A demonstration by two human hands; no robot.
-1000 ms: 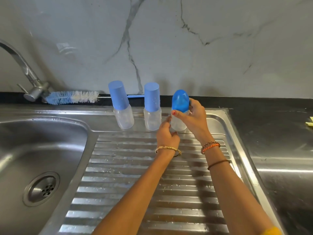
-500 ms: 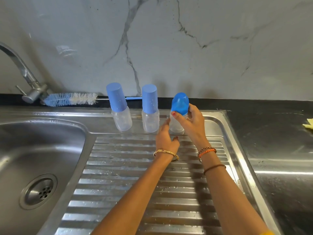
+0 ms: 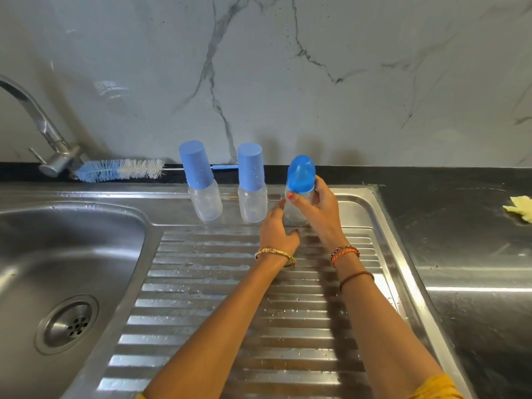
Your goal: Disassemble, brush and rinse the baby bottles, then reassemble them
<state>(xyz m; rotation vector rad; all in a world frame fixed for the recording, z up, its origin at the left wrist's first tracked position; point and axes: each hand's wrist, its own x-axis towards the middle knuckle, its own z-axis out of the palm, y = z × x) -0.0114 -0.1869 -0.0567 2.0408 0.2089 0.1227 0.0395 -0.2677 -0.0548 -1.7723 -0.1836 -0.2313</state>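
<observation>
While the third bottle (image 3: 296,207) was gripped near its cap by the right hand (image 3: 316,210) at 12 o'clock on the wet drainboard (image 3: 201,283), the left hand (image 3: 277,230) was kept loose beside it; it could easily be tipped if let go crooked.

Three clear baby bottles, blue caps fitted, upright in row: left bottle (image 3: 203,188), middle bottle (image 3: 252,187), right bottle (image 3: 298,187). Bottle brush (image 3: 119,169) lying behind, blue-white bristles.
</observation>
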